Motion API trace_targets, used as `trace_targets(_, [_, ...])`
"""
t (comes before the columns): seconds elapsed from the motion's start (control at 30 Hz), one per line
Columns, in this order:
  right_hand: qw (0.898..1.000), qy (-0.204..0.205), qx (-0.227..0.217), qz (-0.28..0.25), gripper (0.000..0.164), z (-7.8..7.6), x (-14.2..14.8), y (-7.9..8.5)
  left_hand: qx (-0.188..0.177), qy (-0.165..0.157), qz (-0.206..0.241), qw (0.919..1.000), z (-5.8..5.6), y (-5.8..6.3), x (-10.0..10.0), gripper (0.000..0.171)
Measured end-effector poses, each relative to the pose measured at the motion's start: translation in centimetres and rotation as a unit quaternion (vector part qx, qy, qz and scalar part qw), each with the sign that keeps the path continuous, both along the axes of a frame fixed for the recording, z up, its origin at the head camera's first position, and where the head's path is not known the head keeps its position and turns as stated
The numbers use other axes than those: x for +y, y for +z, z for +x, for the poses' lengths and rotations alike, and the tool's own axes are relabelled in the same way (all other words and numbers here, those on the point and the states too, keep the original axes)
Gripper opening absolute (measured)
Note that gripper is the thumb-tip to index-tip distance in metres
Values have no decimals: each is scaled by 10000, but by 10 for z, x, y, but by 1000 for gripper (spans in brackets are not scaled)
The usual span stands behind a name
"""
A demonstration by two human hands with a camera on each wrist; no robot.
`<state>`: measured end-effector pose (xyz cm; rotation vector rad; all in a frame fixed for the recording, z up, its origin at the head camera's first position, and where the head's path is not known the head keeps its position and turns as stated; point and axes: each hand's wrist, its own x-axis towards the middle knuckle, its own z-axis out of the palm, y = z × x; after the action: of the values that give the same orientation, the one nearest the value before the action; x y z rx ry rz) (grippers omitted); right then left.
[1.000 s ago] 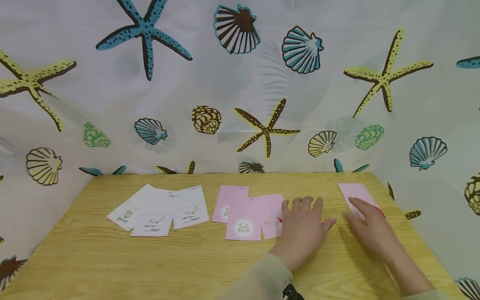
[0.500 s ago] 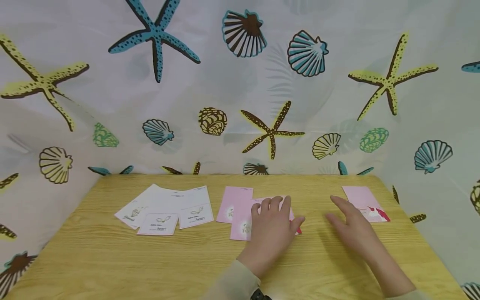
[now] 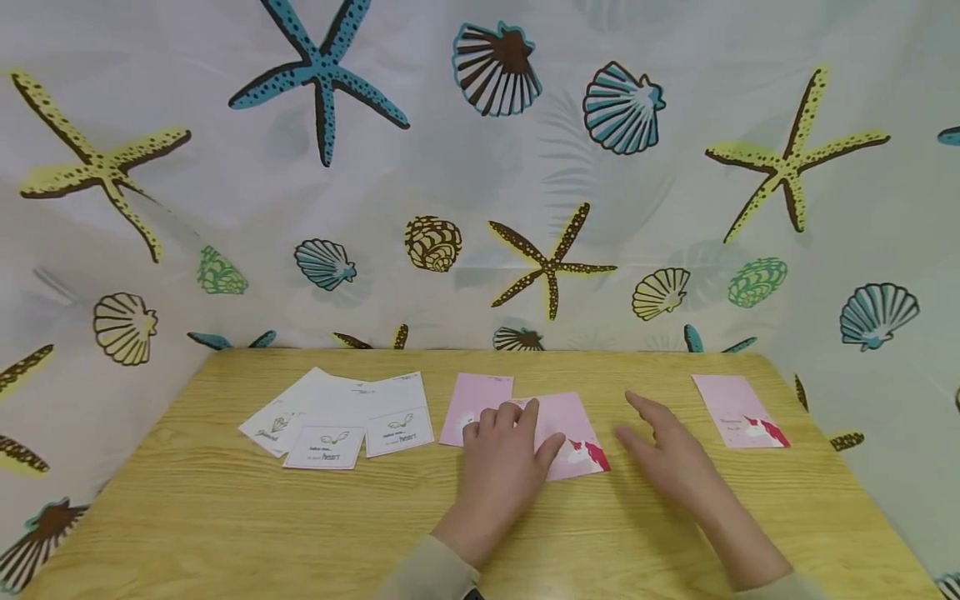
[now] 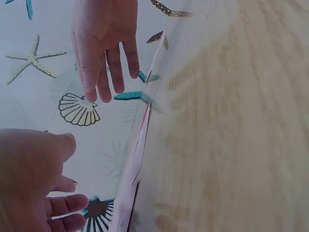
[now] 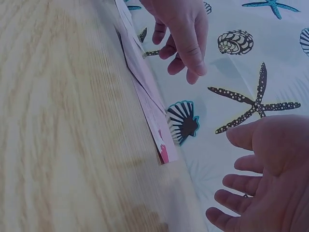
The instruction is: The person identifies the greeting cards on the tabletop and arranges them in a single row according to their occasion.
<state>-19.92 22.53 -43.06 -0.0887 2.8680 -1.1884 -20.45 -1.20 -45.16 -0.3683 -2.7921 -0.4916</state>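
My left hand [image 3: 498, 471] is over the pink cards near the table's middle, hiding much of the one in front. In the right wrist view, the left hand [image 5: 183, 36] appears raised above them, its fingers loosely bent around nothing. A pink card with a white and red figure [image 3: 573, 437] lies uncovered to its right. Beside that card, my right hand [image 3: 671, 462] is held with thumb and fingers spread, holding nothing. The left wrist view has the right hand [image 4: 106, 48] clear of the tabletop. Another pink card [image 3: 472, 404] lies behind the left hand.
White cards [image 3: 324, 446] overlap in a group on the left of the wooden table [image 3: 225, 525]. A single pink card [image 3: 741, 410] lies at the far right. A curtain printed with shells and starfish [image 3: 465, 175] hangs behind and beside the table.
Both hands have moved left. The left hand has passed across the pink cards, uncovering the red-figured one; the right hand has left the far-right card. The head view has shifted slightly.
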Motion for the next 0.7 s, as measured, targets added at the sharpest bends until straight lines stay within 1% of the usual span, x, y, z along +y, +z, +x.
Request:
trace_targets(0.1, [9998,52,-123,-131,67,0,-6,-2,-66,21,115,9999,-1,-4,-5,62])
trace_targets(0.2, [9995,101,-147,-260,67,-1,-11,-5,-153,11,172,9997,-1,-6,-9,62])
trace_targets(0.3, [9988,116,-128,-453,65,-2,-16,-6,-181,-62,293,9994,-1,-8,-13,62])
trace_targets(0.43, [9977,53,-219,-633,65,-2,-21,-10,-216,-175,418,9987,-1,-13,-16,64])
trace_targets(0.53, [9972,23,-301,-680,65,-3,-22,-12,-257,-220,448,9984,-2,-16,-20,67])
trace_targets(0.7, [9963,58,-387,-762,64,-3,-24,-13,-435,-240,451,9977,-2,-19,-24,69])
